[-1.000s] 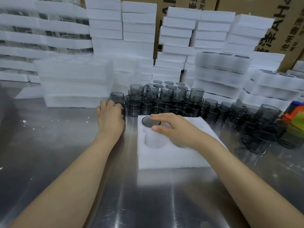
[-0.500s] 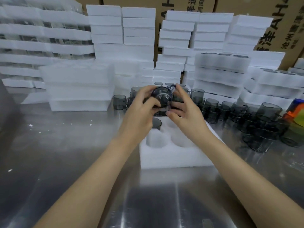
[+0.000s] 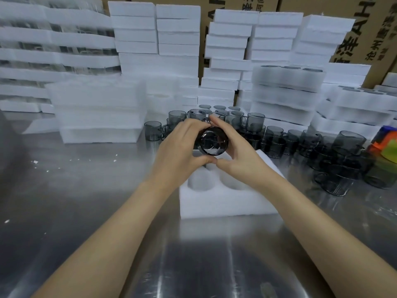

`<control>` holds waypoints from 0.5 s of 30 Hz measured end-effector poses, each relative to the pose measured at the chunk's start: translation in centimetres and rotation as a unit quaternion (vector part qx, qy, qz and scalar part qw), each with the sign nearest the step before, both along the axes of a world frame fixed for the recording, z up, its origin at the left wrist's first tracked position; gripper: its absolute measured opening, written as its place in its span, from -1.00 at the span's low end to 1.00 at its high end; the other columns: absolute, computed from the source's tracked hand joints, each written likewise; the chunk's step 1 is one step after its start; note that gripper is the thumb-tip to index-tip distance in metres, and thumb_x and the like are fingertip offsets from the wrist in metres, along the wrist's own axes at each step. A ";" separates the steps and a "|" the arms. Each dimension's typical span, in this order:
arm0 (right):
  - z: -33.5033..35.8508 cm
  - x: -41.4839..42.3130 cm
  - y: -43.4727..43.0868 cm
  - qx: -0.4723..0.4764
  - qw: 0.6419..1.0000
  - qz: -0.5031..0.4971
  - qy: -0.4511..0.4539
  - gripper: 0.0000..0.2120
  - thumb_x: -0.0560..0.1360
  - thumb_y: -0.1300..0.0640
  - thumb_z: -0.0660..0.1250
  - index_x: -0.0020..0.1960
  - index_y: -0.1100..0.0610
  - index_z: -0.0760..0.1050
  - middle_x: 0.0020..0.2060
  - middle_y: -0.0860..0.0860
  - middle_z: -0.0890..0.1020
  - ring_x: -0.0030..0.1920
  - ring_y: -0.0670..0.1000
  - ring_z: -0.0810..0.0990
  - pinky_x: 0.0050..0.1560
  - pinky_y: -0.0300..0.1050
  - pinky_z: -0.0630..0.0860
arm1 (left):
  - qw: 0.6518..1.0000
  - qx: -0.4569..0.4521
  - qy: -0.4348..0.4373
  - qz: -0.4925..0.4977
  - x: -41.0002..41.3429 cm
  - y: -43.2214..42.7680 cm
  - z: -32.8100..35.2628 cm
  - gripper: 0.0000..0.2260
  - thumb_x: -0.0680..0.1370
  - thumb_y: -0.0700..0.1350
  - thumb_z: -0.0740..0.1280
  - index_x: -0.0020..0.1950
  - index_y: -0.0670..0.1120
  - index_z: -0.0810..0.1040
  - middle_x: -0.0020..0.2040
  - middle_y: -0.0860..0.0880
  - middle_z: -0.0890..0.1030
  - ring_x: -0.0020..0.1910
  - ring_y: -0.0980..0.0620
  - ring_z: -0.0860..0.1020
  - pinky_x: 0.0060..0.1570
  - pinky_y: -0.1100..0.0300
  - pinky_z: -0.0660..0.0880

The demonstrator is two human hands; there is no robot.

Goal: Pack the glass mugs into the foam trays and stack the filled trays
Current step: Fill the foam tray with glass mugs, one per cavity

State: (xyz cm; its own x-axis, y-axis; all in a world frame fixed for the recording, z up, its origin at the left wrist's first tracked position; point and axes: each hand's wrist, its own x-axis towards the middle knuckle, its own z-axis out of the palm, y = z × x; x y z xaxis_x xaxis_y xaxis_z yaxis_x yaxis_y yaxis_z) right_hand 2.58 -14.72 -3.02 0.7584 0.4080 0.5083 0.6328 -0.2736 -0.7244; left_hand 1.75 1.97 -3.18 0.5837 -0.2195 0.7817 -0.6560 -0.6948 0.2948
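A smoky grey glass mug (image 3: 213, 141) is held tipped on its side, its round end facing me, above the far part of a white foam tray (image 3: 225, 203). My left hand (image 3: 182, 149) grips its left side and my right hand (image 3: 238, 153) its right side, thumbs meeting underneath. The tray lies on the steel table in front of me with two empty round pockets showing near its front. Behind my hands several more grey mugs (image 3: 277, 138) stand in a cluster.
Filled foam trays (image 3: 287, 91) are stacked at the back right, a low foam stack (image 3: 96, 112) at the left, taller foam piles and cardboard boxes (image 3: 365, 24) behind. A colourful object (image 3: 384, 145) sits at the right edge. Bare steel table (image 3: 86, 201) lies near me.
A second ago my left hand reached to the mugs and my right rested on the tray. Both hands then lifted a mug, which has since come slightly lower and closer over the tray.
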 end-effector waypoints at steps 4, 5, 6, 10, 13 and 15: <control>0.2 -0.1 0.0 -0.039 0.996 -0.029 -0.078 -0.14 0.34 0.46 0.19 0.52 -0.03 0.03 0.51 -0.04 0.16 0.51 -0.16 0.08 0.49 -0.16 0.13 | 0.998 -0.019 0.014 -0.055 0.2 -0.2 0.0 -0.42 0.39 -0.19 0.50 0.38 -0.11 0.40 0.28 0.01 0.45 0.27 0.09 0.41 0.20 0.21 0.40; 0.2 0.0 0.0 -0.040 0.993 -0.045 -0.098 -0.16 0.31 0.46 0.17 0.52 0.00 0.09 0.51 -0.04 0.15 0.51 -0.17 0.07 0.47 -0.23 0.15 | 0.997 -0.015 0.014 -0.070 0.3 -0.3 0.0 -0.40 0.43 -0.27 0.45 0.43 -0.15 0.34 0.35 -0.02 0.41 0.34 0.10 0.36 0.29 0.26 0.34; 0.3 0.1 0.0 -0.029 0.992 -0.058 -0.107 -0.19 0.31 0.46 0.18 0.50 0.04 0.17 0.49 -0.02 0.18 0.49 -0.18 0.12 0.40 -0.29 0.23 | 0.997 -0.005 0.004 -0.081 0.4 -0.4 -0.1 -0.39 0.45 -0.36 0.40 0.47 -0.19 0.29 0.41 -0.04 0.36 0.39 0.13 0.29 0.32 0.37 0.27; 0.3 0.3 0.1 0.070 0.991 -0.097 -0.057 -0.39 0.34 0.42 0.36 0.26 -0.04 0.34 0.25 -0.01 0.29 0.17 -0.16 0.44 -0.01 -0.35 0.51 | 0.994 -0.022 -0.006 -0.107 0.9 -0.6 -0.5 -0.38 0.46 -0.56 0.21 0.48 -0.26 0.20 0.40 -0.05 0.29 0.36 0.19 0.28 0.23 0.52 0.28; 0.0 0.8 0.0 0.096 0.984 -0.144 -0.031 -0.43 0.31 0.21 0.55 0.15 -0.06 0.31 0.14 -0.06 0.37 0.02 -0.25 0.49 -0.08 -0.35 0.54 | 0.990 -0.108 0.034 -0.082 0.9 -0.6 -0.5 -0.50 0.56 -0.45 0.15 0.49 -0.20 0.23 0.32 0.02 0.39 0.23 0.14 0.43 0.18 0.51 0.33; -0.1 0.8 0.0 0.092 0.983 -0.158 -0.031 -0.43 0.29 0.11 0.58 0.15 -0.03 0.32 0.10 -0.07 0.47 0.00 -0.24 0.51 -0.09 -0.34 0.54 | 0.990 -0.119 0.026 -0.069 0.9 -0.4 -0.5 -0.59 0.59 -0.40 0.16 0.44 -0.21 0.34 0.23 -0.01 0.50 0.13 0.17 0.48 0.14 0.52 0.34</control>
State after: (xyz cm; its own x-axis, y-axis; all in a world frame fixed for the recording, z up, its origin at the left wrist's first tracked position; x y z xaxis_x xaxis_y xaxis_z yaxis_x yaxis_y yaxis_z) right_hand 3.36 -14.74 -3.10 0.7973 0.0545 0.6011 0.5823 -0.3316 -0.7423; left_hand 2.64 1.54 -3.68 0.6020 -0.1123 0.7906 -0.7190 -0.5068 0.4755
